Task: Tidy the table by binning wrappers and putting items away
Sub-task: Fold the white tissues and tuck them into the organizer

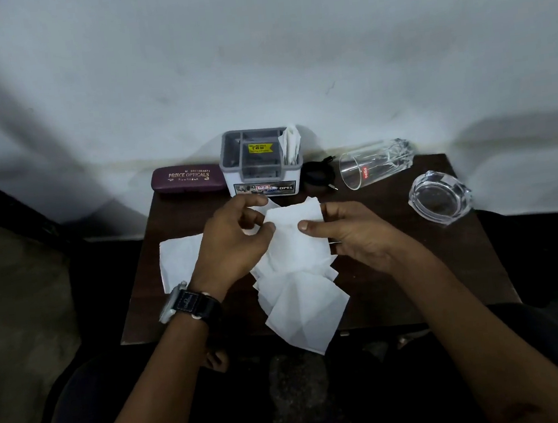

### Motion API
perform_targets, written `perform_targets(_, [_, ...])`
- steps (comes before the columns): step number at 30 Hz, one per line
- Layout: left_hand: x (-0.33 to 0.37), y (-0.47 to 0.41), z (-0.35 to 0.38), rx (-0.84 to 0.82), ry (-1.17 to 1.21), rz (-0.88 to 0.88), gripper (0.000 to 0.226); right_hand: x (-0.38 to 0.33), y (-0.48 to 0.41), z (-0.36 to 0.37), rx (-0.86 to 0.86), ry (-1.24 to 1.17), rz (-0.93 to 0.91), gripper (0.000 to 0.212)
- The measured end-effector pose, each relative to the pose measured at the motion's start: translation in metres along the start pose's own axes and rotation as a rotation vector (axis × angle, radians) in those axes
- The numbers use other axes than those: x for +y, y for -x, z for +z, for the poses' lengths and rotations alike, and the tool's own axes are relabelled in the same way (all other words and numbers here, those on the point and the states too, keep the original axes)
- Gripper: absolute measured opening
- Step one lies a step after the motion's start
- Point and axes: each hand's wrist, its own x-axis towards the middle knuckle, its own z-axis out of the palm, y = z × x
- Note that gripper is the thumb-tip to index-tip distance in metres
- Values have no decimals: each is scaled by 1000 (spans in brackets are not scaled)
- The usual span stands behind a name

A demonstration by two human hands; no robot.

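Over the middle of the small dark table (399,285) I hold a white paper napkin (295,233). My left hand (231,242), with a watch on its wrist, pinches the napkin's left edge between thumb and fingers. My right hand (352,231) grips its right edge with the thumb on top. Several more white napkins (301,309) lie overlapped below it, reaching the table's near edge. Another napkin (177,260) lies flat to the left, partly under my left hand. A grey compartment organiser (260,165) with folded papers in its right slot stands at the back.
A maroon spectacle case (186,180) lies left of the organiser. A small black object (318,172) sits to its right. A clear tumbler (374,162) lies on its side at the back right, and a glass ashtray (439,198) stands near the right edge. A wall rises behind the table.
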Motion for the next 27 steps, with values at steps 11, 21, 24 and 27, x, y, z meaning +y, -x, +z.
perform_targets(11, [24,3,-7,-234,779,-601,53,-15,7,-3,-53,-342,-67,43])
perform_targets(21, [23,4,10,-97,845,-419,42,-7,5,-3,122,-201,-118,31])
perform_targets(24, [20,3,12,-93,787,-390,42,-7,5,-1,128,-182,-113,31])
perform_targets(27, [18,0,11,-98,775,-364,45,-8,6,-1,131,-165,-105,25])
